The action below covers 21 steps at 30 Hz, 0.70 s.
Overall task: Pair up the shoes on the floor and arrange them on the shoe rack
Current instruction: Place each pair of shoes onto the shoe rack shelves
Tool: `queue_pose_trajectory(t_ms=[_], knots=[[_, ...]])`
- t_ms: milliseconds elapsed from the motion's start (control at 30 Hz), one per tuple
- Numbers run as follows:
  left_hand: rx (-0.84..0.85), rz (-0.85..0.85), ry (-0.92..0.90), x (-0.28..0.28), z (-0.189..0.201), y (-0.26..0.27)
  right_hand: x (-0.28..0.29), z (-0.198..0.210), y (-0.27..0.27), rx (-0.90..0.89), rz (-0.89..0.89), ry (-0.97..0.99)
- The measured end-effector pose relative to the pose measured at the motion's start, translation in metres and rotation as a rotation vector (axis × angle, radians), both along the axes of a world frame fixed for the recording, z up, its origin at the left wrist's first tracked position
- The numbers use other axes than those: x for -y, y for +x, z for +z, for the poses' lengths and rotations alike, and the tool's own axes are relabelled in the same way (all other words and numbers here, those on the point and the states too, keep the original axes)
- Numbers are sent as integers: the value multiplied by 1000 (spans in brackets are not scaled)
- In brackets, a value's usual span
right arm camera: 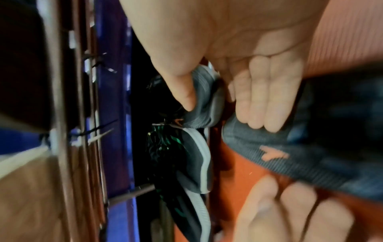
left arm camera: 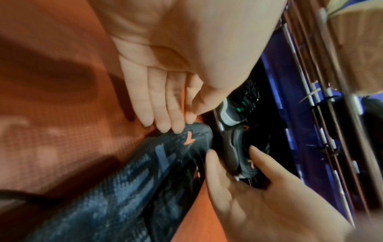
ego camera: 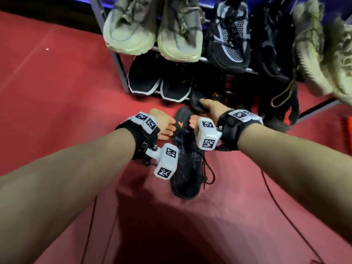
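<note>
A black knit shoe [ego camera: 188, 164] [left arm camera: 124, 188] [right arm camera: 311, 163] with an orange logo lies on the red floor, toe toward the shoe rack [ego camera: 122, 73]. My left hand [ego camera: 163, 126] [left arm camera: 165, 104] has straight fingers whose tips touch the left of that toe. Its matching shoe [ego camera: 198, 105] [left arm camera: 236, 152] [right arm camera: 205, 104] sits at the front of the rack's lower shelf. My right hand [ego camera: 207, 111] [right arm camera: 228, 73] pinches this shoe's toe, thumb on top and fingers below. Those fingers also rest against the floor shoe's toe.
A beige pair [ego camera: 152, 31] and a black-and-grey mesh shoe [ego camera: 230, 35] stand on the upper shelf. A black white-soled pair [ego camera: 160, 82] is on the lower shelf left. Fuzzy olive shoes [ego camera: 323, 54] and dark boots [ego camera: 282, 103] crowd the right. A thin cable [ego camera: 276, 197] crosses the floor.
</note>
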<state>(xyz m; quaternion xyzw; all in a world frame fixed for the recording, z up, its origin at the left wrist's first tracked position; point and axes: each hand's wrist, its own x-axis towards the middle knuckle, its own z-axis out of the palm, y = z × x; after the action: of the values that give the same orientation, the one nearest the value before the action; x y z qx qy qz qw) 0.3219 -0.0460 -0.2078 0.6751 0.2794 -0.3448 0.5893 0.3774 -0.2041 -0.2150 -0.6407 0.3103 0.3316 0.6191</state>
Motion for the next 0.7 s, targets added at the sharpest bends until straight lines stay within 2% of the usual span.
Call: queue_pose_trajectory(t_ms=[167, 267, 367, 533, 633, 700], knots=[[21, -23, -31, 14, -9, 4, -5, -18, -3, -32, -217, 210], [150, 43, 81, 11, -12, 5, 11, -21, -14, 12, -350, 311], [204, 106, 46, 8, -7, 9, 29, -28, -34, 42, -387, 398], [241, 182, -186, 3, 9, 22, 62, -32, -59, 188, -124, 295], [306, 357, -286, 3, 22, 26, 84, -24, -62, 146, 29, 261], [347, 417, -287, 4, 31, 30, 100, -20, -65, 122, 149, 191]])
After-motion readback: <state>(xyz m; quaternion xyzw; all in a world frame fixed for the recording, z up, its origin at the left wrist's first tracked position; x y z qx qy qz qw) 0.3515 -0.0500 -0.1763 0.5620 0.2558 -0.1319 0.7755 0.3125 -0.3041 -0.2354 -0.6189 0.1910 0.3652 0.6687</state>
